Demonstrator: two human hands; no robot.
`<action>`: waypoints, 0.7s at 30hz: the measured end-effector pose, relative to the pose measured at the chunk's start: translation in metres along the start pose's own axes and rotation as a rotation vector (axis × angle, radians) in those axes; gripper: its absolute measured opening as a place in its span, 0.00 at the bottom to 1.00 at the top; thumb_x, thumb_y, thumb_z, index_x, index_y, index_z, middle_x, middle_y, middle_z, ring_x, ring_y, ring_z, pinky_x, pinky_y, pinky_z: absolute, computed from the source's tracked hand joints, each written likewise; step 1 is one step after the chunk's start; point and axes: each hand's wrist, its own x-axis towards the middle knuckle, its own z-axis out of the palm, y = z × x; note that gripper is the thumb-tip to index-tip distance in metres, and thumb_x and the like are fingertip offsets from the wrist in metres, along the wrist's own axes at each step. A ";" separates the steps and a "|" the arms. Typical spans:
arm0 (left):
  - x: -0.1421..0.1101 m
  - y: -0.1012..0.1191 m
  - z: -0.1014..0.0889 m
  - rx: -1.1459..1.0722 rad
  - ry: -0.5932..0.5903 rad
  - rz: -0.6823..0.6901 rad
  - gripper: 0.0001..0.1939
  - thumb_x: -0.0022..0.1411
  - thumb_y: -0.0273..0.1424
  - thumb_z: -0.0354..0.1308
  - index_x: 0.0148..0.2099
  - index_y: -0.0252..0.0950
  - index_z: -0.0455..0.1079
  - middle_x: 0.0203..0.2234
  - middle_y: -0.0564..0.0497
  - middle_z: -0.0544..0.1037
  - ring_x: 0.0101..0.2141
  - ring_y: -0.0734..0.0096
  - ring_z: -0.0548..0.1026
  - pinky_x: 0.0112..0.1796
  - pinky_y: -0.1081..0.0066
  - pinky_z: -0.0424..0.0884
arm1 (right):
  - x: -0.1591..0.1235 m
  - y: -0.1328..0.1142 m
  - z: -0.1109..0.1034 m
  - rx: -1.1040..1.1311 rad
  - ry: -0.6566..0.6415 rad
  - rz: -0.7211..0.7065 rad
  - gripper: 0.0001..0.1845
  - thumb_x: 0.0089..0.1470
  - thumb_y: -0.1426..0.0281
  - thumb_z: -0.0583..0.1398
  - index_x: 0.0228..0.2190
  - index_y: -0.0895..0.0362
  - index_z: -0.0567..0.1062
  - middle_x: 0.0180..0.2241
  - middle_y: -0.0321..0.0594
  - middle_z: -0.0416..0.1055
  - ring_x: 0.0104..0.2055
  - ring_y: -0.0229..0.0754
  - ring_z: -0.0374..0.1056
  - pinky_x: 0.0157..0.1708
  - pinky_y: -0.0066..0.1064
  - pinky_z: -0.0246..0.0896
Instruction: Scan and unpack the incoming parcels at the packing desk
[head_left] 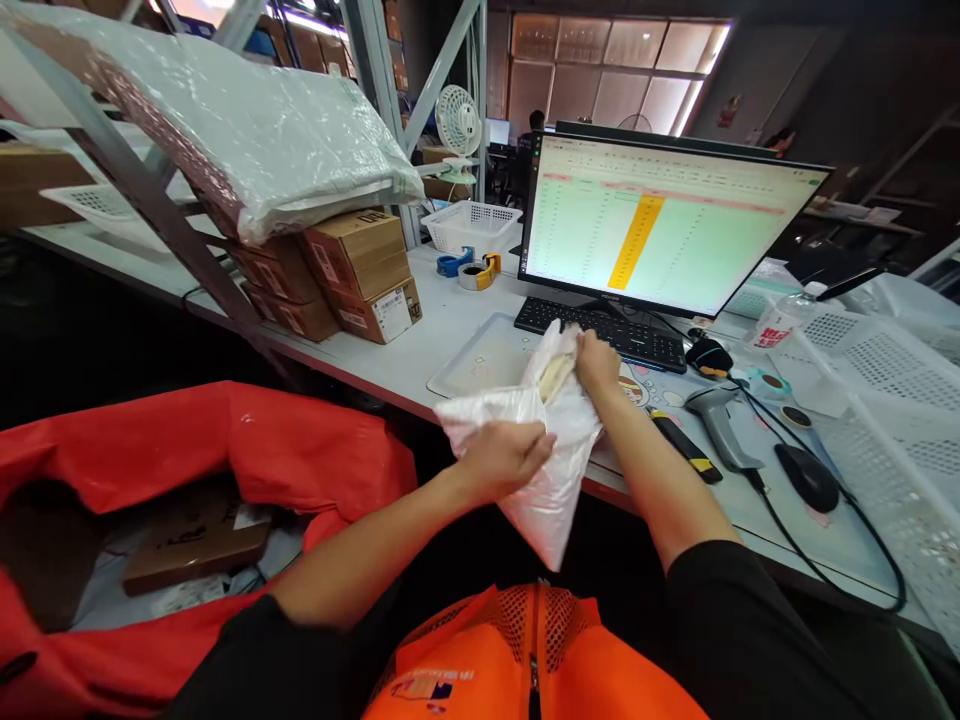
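Observation:
A white plastic mailing bag [559, 490] hangs between my hands at the desk's front edge, its lower corner pointing down. My left hand [506, 458] is closed on the near side of the bag. With closed fingers, my right hand [598, 362] grips the bag's upper right edge, close to the keyboard [637, 340]. The bag's mouth gapes at the top, and something pale yellowish shows inside; I cannot make out what it is. Beneath the bag lies a light patterned desk mat [480, 358].
A monitor [660, 220] stands behind the keyboard. To the right lie a barcode scanner [721, 425], a mouse [807, 477] and a box cutter [685, 445]. Tape dispensers [476, 270] and stacked cartons [367, 270] are at the left. A red sack [300, 440] holding parcels stands lower left.

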 end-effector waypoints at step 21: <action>0.102 -0.039 -0.019 0.182 -0.184 -0.132 0.48 0.55 0.48 0.74 0.71 0.33 0.64 0.61 0.33 0.75 0.59 0.39 0.74 0.56 0.55 0.70 | -0.033 0.036 -0.023 1.021 0.294 -0.054 0.31 0.61 0.38 0.57 0.26 0.53 0.67 0.25 0.33 0.65 0.30 0.40 0.63 0.34 0.33 0.63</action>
